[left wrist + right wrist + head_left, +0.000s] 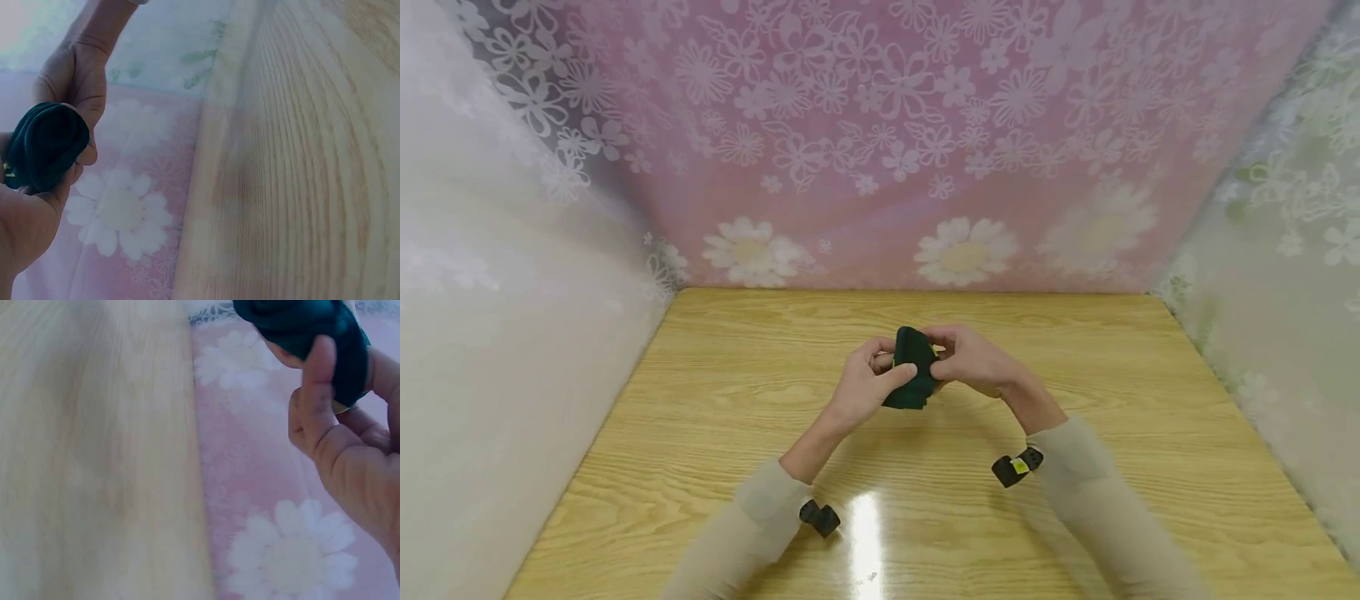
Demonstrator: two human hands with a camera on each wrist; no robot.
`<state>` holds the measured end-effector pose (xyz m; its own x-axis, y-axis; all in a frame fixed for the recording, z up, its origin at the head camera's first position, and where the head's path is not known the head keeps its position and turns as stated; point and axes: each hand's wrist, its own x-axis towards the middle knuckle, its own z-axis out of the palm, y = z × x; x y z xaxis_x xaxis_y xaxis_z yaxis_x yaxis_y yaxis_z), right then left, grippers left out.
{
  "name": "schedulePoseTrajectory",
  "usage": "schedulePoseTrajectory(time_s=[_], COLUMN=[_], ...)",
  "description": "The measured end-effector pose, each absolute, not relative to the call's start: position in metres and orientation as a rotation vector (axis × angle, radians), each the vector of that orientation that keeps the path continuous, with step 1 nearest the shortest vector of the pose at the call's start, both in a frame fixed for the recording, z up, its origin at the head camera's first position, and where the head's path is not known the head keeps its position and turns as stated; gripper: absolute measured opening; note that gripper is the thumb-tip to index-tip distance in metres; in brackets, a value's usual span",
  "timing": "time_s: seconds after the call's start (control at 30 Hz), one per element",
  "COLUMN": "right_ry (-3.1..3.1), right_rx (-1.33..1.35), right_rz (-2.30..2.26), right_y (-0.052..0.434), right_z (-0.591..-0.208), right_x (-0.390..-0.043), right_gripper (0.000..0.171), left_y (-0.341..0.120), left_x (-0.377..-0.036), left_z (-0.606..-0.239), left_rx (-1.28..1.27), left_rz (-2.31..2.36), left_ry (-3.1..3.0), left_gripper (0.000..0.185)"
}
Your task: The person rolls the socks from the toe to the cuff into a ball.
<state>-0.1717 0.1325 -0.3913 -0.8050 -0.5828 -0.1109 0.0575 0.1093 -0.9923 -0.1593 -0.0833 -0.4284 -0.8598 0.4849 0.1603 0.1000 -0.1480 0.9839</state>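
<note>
A rolled bundle of dark green cloth (912, 369) is held above the middle of the wooden table (715, 433) by both hands. My left hand (867, 385) grips its left side with the thumb laid across the front. From the right, my right hand (967, 360) curls its fingers round the bundle. A small yellow spot shows at the bundle's edge between the fingers. In the left wrist view the dark green roll (44, 147) sits between my left palm (25, 228) and my right hand (75, 75). The right wrist view shows the dark green cloth (312, 328) with a thumb (315, 381) pressed on it.
Pink flowered cloth (887, 142) hangs behind the table, with pale flowered cloth on the left (490, 292) and on the right (1277, 275). Black wrist cameras (1017, 467) sit on both beige sleeves. A light glare lies on the near table.
</note>
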Motion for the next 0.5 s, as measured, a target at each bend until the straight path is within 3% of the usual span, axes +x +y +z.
schedulePoseTrajectory(time_s=[0.5], right_ry=[1.719], right_rx=[-0.318], right_rz=[-2.098], right_y=[0.101], right_z=[-0.419], right_x=[-0.155], right_gripper=[0.069], left_y=[-0.064], left_x=[-0.163], left_z=[-0.416], left_rx=[-0.062], left_rz=[2.686], left_ry=[1.105], left_gripper=[0.028])
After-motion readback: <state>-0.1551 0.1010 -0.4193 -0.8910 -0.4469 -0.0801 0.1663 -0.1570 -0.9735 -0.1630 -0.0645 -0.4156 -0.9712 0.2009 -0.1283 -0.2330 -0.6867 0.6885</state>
